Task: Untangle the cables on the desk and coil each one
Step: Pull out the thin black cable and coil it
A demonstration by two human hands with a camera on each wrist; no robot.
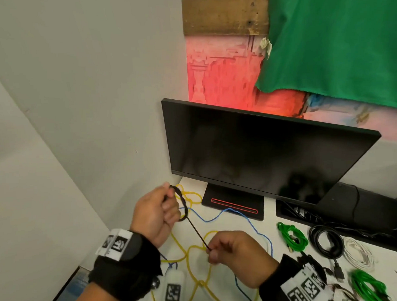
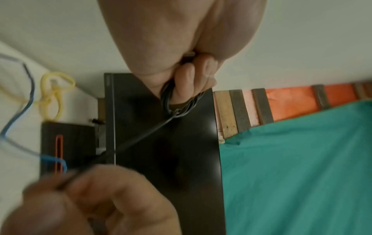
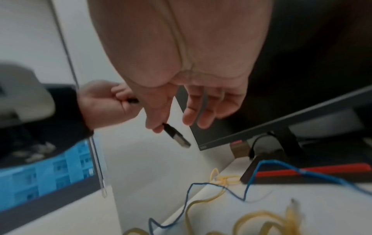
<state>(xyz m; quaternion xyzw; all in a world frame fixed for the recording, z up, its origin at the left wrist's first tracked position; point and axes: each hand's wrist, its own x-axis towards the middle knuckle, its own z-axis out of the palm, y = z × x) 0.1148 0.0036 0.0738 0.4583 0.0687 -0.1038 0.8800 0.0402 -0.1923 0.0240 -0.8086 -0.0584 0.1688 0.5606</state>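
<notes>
My left hand [image 1: 170,203] is raised over the desk's far left corner and grips a small coil of black cable [image 1: 183,202]. In the left wrist view its fingers [image 2: 191,76] curl round the coil's loops [image 2: 166,101]. One taut black strand [image 1: 196,231] runs down from the coil to my right hand [image 1: 210,251], which pinches it near its end. The right wrist view shows the metal-tipped plug [image 3: 177,136] sticking out below thumb and finger. A yellow cable [image 1: 198,283] and a blue cable [image 1: 218,216] lie tangled on the white desk beneath both hands.
A dark monitor [image 1: 260,152] on its stand fills the back of the desk. To the right lie coiled cables: a green one [image 1: 291,237], a black one [image 1: 326,242], a white one [image 1: 358,250] and another green one [image 1: 366,286]. A wall closes the left side.
</notes>
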